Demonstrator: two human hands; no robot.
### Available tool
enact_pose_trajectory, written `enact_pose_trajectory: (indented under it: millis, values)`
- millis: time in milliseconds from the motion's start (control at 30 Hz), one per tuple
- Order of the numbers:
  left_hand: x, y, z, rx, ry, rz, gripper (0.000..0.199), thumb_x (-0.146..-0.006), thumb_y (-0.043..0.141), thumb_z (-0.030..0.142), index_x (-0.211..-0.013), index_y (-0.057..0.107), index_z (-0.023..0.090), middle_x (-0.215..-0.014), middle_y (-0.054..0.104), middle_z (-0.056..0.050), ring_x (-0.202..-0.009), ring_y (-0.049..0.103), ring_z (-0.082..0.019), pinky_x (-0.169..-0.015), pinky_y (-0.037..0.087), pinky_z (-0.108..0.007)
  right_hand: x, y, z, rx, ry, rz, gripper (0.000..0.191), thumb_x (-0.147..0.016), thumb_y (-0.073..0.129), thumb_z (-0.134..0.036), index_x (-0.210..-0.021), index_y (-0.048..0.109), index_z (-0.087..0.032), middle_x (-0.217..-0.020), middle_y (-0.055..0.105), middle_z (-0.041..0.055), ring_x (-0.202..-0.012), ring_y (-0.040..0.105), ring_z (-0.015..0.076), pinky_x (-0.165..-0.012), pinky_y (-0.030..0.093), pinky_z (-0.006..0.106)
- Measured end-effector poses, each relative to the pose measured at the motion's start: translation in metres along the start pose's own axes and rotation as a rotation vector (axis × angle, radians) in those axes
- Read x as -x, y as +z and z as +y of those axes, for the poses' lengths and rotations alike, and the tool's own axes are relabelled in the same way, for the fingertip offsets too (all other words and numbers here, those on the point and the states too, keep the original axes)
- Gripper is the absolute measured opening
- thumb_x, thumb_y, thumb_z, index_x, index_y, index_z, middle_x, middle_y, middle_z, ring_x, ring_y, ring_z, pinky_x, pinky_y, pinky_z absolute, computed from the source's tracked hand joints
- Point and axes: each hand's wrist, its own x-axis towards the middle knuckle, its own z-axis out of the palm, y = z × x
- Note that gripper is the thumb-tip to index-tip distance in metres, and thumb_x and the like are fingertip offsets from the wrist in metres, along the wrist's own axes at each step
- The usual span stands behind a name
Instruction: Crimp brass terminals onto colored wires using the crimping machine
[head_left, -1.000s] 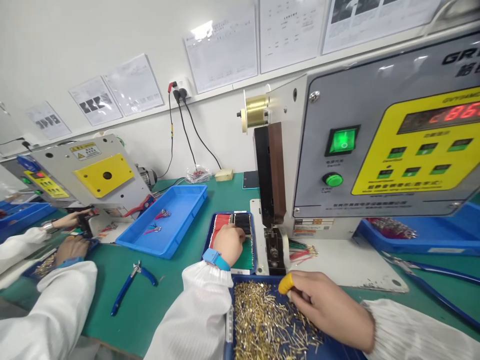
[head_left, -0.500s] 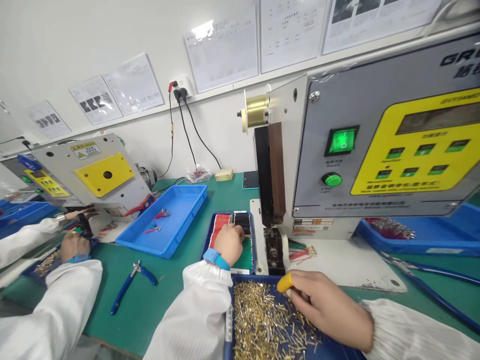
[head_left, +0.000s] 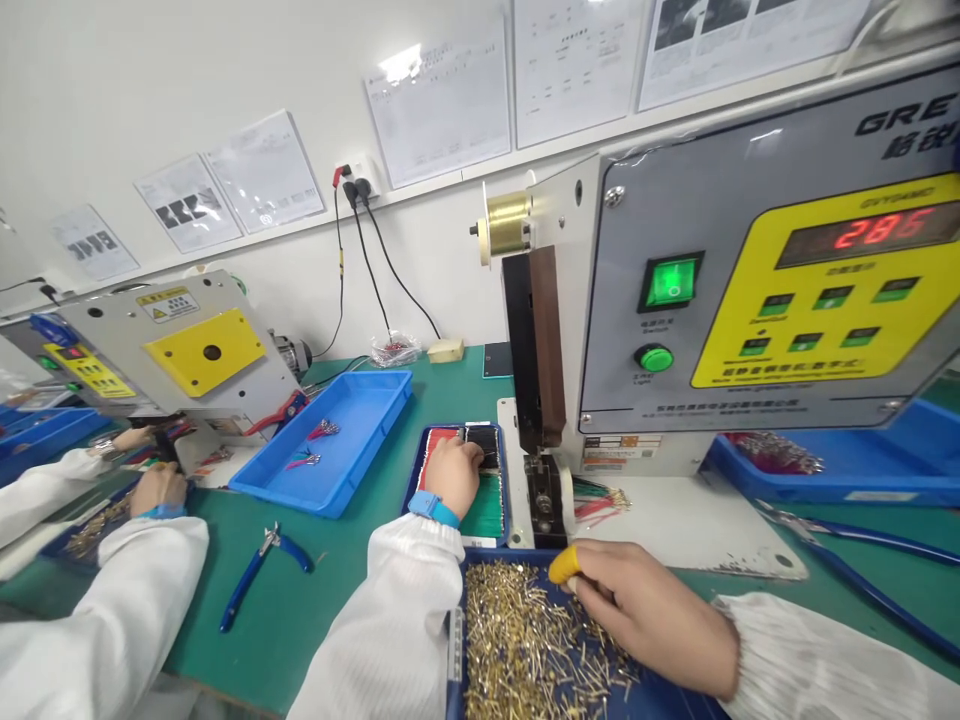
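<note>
Brass crimp terminals (head_left: 540, 640) lie heaped in a navy-blue tray (head_left: 455, 650) beneath the right hand (head_left: 645, 610), its yellow-cotted fingers (head_left: 564, 565) pressed together over the pile, any pinched terminal too small to tell. The left hand (head_left: 454, 478) curls over red and black wires (head_left: 442, 445) in a second tray (head_left: 505, 490), its grip hidden. Both trays sit beside the grey crimping machine (head_left: 645, 330) on the green tabletop (head_left: 300, 610), apparently placed for easy reach.
</note>
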Motion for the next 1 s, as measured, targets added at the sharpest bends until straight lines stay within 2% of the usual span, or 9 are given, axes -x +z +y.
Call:
enact_pose_trajectory:
  millis: [167,400,667,767,900,1000]
  values:
    - [-0.0052,0.0055,-0.0013,-0.003,0.007,-0.006,0.021,-0.086,0.051,0.017,-0.083,0.071,0.019,-0.088,0.062,-0.007,-0.090,0.052,-0.020,-0.083,0.040,-0.031,0.0007,0.0013,-0.0007,0.026,0.031,0.012,0.019,-0.092,0.039,-0.021,-0.080,0.054,-0.019,-0.073,0.057,0.0030,-0.067,0.055,0.0211,-0.061,0.037,0.031]
    - [-0.0051,0.0072,-0.0019,-0.001,0.016,0.016,0.022,-0.088,0.048,0.016,-0.082,0.069,0.018,-0.090,0.060,-0.007,-0.090,0.050,-0.019,-0.083,0.038,-0.031,-0.0001,0.0009,-0.0002,0.037,0.023,0.006,0.017,-0.090,0.040,-0.020,-0.078,0.052,-0.019,-0.071,0.056,0.0023,-0.063,0.052,0.0198,-0.057,0.034,0.029]
    - [-0.0072,0.0037,-0.0024,0.029,0.018,-0.032,0.020,-0.086,0.051,0.016,-0.083,0.070,0.019,-0.089,0.061,-0.006,-0.092,0.050,-0.019,-0.086,0.038,-0.031,0.0000,0.0037,0.0015,0.041,0.078,0.014,0.021,-0.089,0.043,-0.022,-0.068,0.045,-0.020,-0.060,0.053,-0.0001,-0.055,0.051,0.0184,-0.054,0.032,0.028]
    - [-0.0071,0.0068,-0.0032,0.008,0.020,-0.009,0.021,-0.088,0.048,0.017,-0.083,0.068,0.017,-0.091,0.060,-0.007,-0.091,0.050,-0.019,-0.084,0.038,-0.032,-0.0001,0.0041,0.0011,0.056,0.101,-0.009,0.021,-0.090,0.045,-0.023,-0.069,0.049,-0.020,-0.062,0.056,0.0005,-0.057,0.053,0.0192,-0.054,0.033,0.029]
    - [-0.0056,0.0088,-0.0038,0.013,0.022,0.024,0.020,-0.090,0.047,0.019,-0.085,0.066,0.016,-0.092,0.060,-0.007,-0.091,0.049,-0.019,-0.084,0.038,-0.031,0.0000,0.0024,0.0009,0.049,0.096,-0.040,0.018,-0.092,0.045,-0.025,-0.081,0.058,-0.020,-0.071,0.062,0.0019,-0.067,0.058,0.0218,-0.060,0.037,0.031]
    - [-0.0017,0.0073,-0.0013,0.050,0.056,0.115,0.018,-0.090,0.047,0.017,-0.084,0.064,0.015,-0.090,0.059,-0.006,-0.090,0.048,-0.018,-0.083,0.038,-0.031,-0.0006,0.0003,0.0016,0.020,0.113,-0.019,0.018,-0.093,0.043,-0.027,-0.082,0.055,-0.020,-0.075,0.062,0.0035,-0.071,0.059,0.0236,-0.062,0.040,0.032]
